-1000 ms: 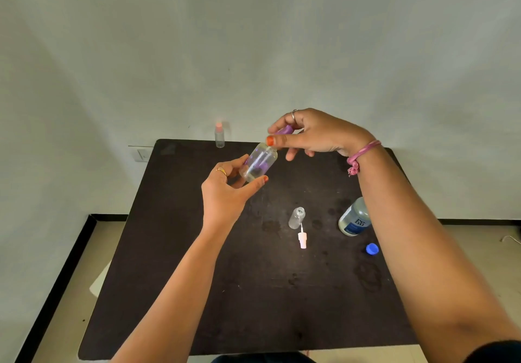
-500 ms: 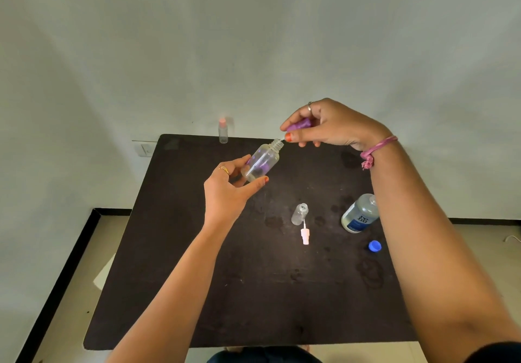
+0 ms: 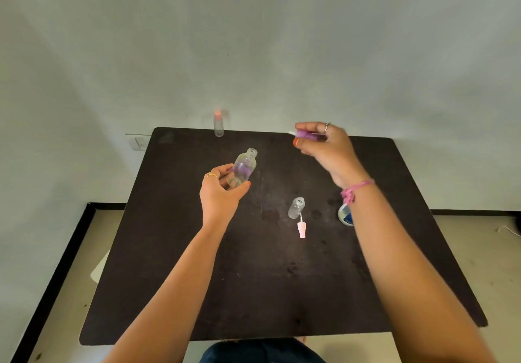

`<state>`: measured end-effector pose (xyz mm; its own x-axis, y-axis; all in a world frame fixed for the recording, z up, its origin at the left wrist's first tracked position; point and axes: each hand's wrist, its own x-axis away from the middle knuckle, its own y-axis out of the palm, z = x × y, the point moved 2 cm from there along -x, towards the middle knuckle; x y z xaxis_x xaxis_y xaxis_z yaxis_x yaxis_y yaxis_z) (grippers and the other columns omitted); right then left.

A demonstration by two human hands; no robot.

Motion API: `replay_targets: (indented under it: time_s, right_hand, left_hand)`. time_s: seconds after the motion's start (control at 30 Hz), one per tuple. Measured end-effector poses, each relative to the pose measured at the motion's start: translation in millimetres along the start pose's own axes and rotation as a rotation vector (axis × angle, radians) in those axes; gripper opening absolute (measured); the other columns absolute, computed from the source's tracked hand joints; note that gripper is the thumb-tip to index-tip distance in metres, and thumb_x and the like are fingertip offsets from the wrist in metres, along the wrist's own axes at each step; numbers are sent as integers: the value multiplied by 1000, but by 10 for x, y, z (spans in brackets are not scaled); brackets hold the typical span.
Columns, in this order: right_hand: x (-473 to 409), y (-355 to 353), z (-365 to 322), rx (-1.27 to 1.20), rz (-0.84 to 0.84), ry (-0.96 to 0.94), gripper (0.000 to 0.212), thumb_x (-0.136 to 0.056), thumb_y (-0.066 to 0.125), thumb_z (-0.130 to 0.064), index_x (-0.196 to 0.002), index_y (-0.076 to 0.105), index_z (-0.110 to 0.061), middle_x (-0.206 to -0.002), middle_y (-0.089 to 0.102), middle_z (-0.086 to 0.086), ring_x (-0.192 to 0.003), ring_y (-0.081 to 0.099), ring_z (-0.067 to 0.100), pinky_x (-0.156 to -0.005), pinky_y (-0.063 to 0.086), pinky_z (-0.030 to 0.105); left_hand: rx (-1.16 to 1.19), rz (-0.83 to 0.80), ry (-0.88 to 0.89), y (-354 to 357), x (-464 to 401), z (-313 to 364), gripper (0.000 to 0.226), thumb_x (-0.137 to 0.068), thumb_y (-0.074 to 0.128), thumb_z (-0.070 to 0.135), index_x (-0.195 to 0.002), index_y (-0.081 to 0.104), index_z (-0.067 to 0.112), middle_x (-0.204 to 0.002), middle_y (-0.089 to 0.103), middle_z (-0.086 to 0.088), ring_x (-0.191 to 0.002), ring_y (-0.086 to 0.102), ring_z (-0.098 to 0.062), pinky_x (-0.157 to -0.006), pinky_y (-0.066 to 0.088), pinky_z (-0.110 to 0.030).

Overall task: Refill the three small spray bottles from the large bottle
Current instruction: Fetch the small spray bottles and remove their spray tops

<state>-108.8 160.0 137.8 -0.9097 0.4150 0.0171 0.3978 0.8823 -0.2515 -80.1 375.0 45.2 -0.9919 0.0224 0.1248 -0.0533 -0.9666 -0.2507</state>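
My left hand (image 3: pixel 221 193) grips a clear small spray bottle (image 3: pixel 244 167) by its base, neck open and tilted up to the right, above the black table (image 3: pixel 197 292). Far right of it, my right hand (image 3: pixel 327 145) pinches the bottle's purple spray cap (image 3: pixel 306 134), fully clear of the neck. A second small bottle (image 3: pixel 296 207) stands uncapped at mid-table, its pink spray head (image 3: pixel 301 229) lying just in front. A third small bottle with a pink cap (image 3: pixel 218 124) stands at the far edge. The large bottle (image 3: pixel 345 215) with a blue label is mostly hidden behind my right wrist.
A white wall rises right behind the table, with a wall socket (image 3: pixel 137 143) at the far left corner. Dark wet spots mark the tabletop around the middle bottle. Floor with a black skirting line (image 3: pixel 70 250) lies to the left.
My right hand has pulled the purple cap off the bottle's neck and swung it away to the right. My left hand has lowered a little with the open bottle.
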Motion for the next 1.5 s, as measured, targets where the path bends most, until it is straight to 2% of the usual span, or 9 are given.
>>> replay_targets:
  time_s: [0.17,0.4,0.53,0.67,0.83,1.0,1.13,1.33,1.5]
  right_hand:
    - [317,302,607,-79,193,123,26,-77,72,-15,-100,70,-27,-99,70,3,-87,70,14,-85,58,37]
    - [695,681,1320,-163,423,348,18,-81,72,-21,-98,69,-26,-85,69,-13,-80,68,4,-84,57,39]
    - [845,848,1646,-76,438,397,22,-84,71,-19,-105,70,-14,-79,66,-16,-75,64,-2,-91,51,25]
    - [950,925,1896,-12,434,496,14,-87,68,-22,-100,69,-17,-80,67,-9,-75,62,2,-73,47,8]
    - [923,937,2053,92,434,534,9,-88,66,-21,-89,70,-15,-72,65,-3,-62,53,1,-61,37,5]
    - [826,999,2132,112,427,496,16,-87,66,-15,-75,68,-5,-71,69,14,-67,64,21,-55,40,4]
    - [777,1002,2145,131,409,474,14,-89,66,-16,-84,70,-4,-76,69,14,-66,64,18,-60,48,9]
    - [765,1024,2202,166,376,476,23,-88,68,-24,-105,68,-8,-97,64,7,-78,62,9,-63,43,3]
    - [768,982,2139,184,378,464,27,-88,68,-22,-109,67,-6,-98,66,5,-83,63,12,-64,41,-1]
  left_hand:
    - [-25,-47,-31,171,-10,-207,49,-74,84,17,-114,57,24,-116,62,2,-98,64,-7,-76,48,-14]
    - [-82,-150,-113,408,-1,-549,46,-74,84,15,-110,56,22,-108,62,7,-105,58,-8,-88,46,-21]
    - [-169,-198,-121,505,-33,-730,49,-75,84,14,-117,59,14,-105,63,5,-97,60,-9,-80,43,-15]
    - [-235,-239,-153,590,-79,-901,52,-76,82,10,-122,58,8,-104,59,4,-98,58,-10,-86,45,-18]
    - [-318,-297,-151,708,-193,-1067,47,-73,83,7,-115,61,7,-115,65,-6,-102,62,-15,-84,46,-19]
    - [-395,-315,-134,788,-255,-1163,44,-74,83,10,-113,62,11,-117,65,-6,-98,56,-10,-81,42,-21]
    - [-417,-318,-99,832,-283,-1175,44,-75,82,11,-115,62,11,-118,64,-6,-99,53,-9,-83,41,-21]
    - [-398,-331,-66,857,-293,-1210,50,-74,83,11,-119,61,11,-121,60,-6,-113,56,-19,-93,47,-27]
    - [-406,-424,-51,779,-306,-1244,61,-74,82,7,-129,55,14,-129,53,-4,-115,53,-13,-100,48,-29]
